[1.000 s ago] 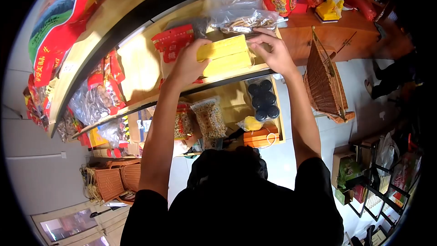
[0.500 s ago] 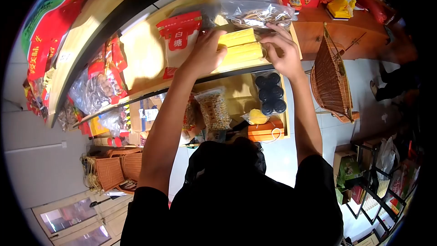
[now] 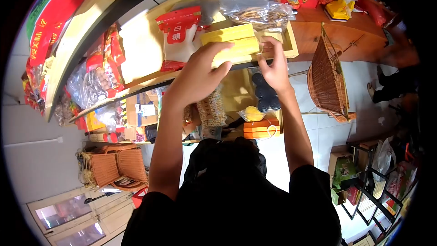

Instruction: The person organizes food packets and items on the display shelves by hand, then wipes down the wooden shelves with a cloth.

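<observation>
Wall: pale grey, left, with a thin white strip crossing it to a small box.
Door: near left, pale wood, its glass panes catching whitish light.
Wicker pieces: orange-brown, left, beyond the door; chairs or baskets, hard to tell.
Shelves: pale wood, black-edged, in tiers, the upper edge bowed in this wide view.
Cabinet: reddish brown, far right.
Basket: brown wicker, boat-shaped, right, just nearer than the cabinet.
Floor: pale tiles with thin joints, dimmer toward the right.
Rack: black frame, near right.
Light: bright patches across the shelves, deep shadow far right.
</observation>
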Demonstrator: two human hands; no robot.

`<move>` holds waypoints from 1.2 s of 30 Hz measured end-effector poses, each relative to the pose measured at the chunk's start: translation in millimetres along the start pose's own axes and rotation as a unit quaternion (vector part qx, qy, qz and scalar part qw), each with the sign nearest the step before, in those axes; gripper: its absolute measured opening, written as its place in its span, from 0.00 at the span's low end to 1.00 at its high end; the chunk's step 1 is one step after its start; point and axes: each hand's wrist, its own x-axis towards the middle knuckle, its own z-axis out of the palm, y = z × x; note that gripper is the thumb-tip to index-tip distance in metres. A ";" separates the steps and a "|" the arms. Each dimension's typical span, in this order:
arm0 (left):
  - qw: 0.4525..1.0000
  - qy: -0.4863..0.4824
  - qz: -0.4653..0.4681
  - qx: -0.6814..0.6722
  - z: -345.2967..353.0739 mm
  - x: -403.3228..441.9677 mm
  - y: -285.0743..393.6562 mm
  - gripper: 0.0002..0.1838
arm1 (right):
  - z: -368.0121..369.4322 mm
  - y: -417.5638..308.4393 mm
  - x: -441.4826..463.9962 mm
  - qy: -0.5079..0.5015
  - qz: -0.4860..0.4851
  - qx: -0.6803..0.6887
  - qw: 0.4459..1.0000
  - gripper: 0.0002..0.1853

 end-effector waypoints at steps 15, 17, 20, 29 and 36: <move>0.914 0.069 0.399 0.002 -92.4 -124.3 170.9 0.18 | 16.7 -6.9 4.9 0.005 -0.036 -0.172 0.984 0.30; 0.905 0.087 0.416 -0.019 -95.2 -135.9 169.5 0.18 | 18.3 -9.4 2.6 0.014 -0.047 -0.183 0.982 0.28; 0.894 0.111 0.433 -0.045 -100.1 -157.3 162.9 0.17 | 22.4 0.6 -1.8 0.030 -0.079 -0.197 0.977 0.28; 0.852 0.169 0.478 -0.133 -129.5 -228.9 122.1 0.14 | 34.0 5.5 -7.6 0.074 -0.065 -0.212 0.972 0.29; 0.801 0.229 0.517 -0.200 -162.9 -282.9 80.2 0.12 | 40.0 -9.7 -8.4 0.055 -0.066 -0.257 0.962 0.32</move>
